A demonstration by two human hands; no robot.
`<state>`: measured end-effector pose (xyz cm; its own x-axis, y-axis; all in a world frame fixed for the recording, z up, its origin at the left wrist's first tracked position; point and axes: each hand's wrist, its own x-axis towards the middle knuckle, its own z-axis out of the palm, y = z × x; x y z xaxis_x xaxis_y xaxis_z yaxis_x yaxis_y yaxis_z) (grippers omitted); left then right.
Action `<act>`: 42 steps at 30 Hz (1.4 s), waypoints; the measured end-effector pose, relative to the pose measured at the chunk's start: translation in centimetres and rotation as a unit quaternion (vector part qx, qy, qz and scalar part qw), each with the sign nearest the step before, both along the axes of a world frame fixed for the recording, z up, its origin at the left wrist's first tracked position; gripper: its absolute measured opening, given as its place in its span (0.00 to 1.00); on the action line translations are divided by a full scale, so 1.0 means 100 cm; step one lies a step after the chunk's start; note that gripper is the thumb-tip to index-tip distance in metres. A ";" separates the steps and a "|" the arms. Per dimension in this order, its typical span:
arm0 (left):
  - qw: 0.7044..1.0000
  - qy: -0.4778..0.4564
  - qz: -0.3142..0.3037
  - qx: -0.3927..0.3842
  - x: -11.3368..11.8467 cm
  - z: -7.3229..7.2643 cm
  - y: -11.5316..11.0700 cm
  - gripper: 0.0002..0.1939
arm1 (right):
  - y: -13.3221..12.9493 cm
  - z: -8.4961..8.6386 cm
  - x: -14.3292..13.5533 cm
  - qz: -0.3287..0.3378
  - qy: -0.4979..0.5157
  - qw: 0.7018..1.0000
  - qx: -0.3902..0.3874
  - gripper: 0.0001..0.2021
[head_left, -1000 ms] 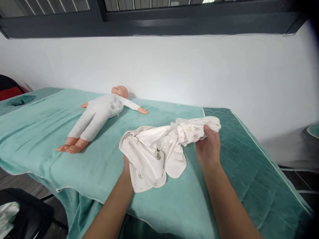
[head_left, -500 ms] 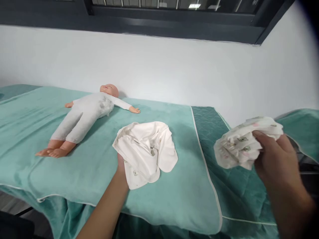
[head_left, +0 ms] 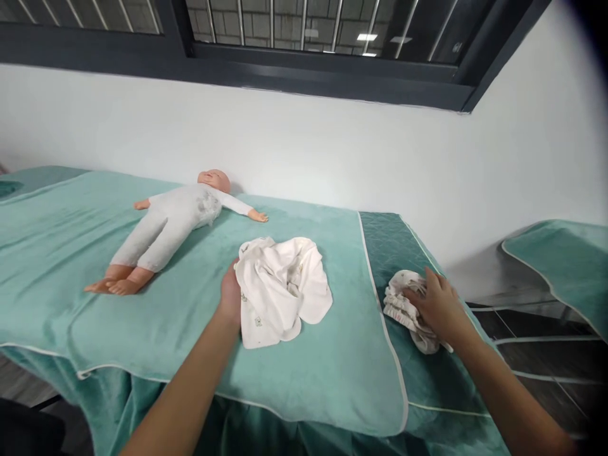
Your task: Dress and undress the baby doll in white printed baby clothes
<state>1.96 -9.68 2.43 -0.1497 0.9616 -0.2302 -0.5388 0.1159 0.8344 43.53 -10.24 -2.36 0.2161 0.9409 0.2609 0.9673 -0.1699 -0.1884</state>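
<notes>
On the bed, a crumpled white baby garment with small printed figures lies partly in my left hand. My left fingers are closed around its left side and mostly hidden behind the cloth. Over at the right, my right hand is on a small white printed cloth item with a gathered edge; its exact kind I cannot make out. The thumb presses into the folds, and another finger is partly raised. Beyond my left hand a baby doll in a white body suit lies on its back, arms spread.
A light green sheet with white piping covers the bed, over a darker green quilted cover. Behind stands a white wall below a dark barred window frame. At the right is another green-covered surface past a gap with metal rails.
My right hand has lowered the printed item leftward onto the dark green cover. My left hand still holds the white garment, nearly unmoved. The view has tilted up slightly.
</notes>
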 end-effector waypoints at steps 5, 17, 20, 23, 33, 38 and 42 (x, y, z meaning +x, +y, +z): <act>0.985 0.144 -0.071 0.061 -0.022 0.029 0.009 0.26 | 0.014 0.056 -0.054 0.148 0.095 0.984 0.025 0.36; 0.729 0.569 -0.156 0.346 0.014 0.164 -0.041 0.15 | 0.027 0.184 -0.198 0.536 0.300 0.789 -0.035 0.10; 0.658 0.637 -0.038 0.400 0.011 0.173 -0.045 0.13 | 0.011 0.204 -0.191 0.508 0.298 0.807 -0.034 0.13; 0.579 0.690 0.055 0.431 0.012 0.170 -0.044 0.14 | -0.004 0.219 -0.180 0.484 0.268 0.833 -0.004 0.16; 0.511 0.744 0.173 0.394 0.026 0.168 -0.057 0.15 | -0.042 0.231 -0.136 0.326 0.022 0.938 0.115 0.09; 0.601 0.721 0.115 0.325 0.006 0.165 -0.061 0.15 | -0.048 0.201 -0.115 0.285 0.180 0.941 0.024 0.11; 0.600 0.746 0.076 0.277 -0.014 0.163 -0.070 0.15 | -0.049 0.191 -0.099 0.270 0.197 0.942 0.035 0.11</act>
<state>0.61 -16.72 18.77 0.1126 0.7775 0.6187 0.8879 -0.3582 0.2886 33.59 -15.19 16.74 -0.1950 0.9248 0.3266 0.7624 0.3524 -0.5427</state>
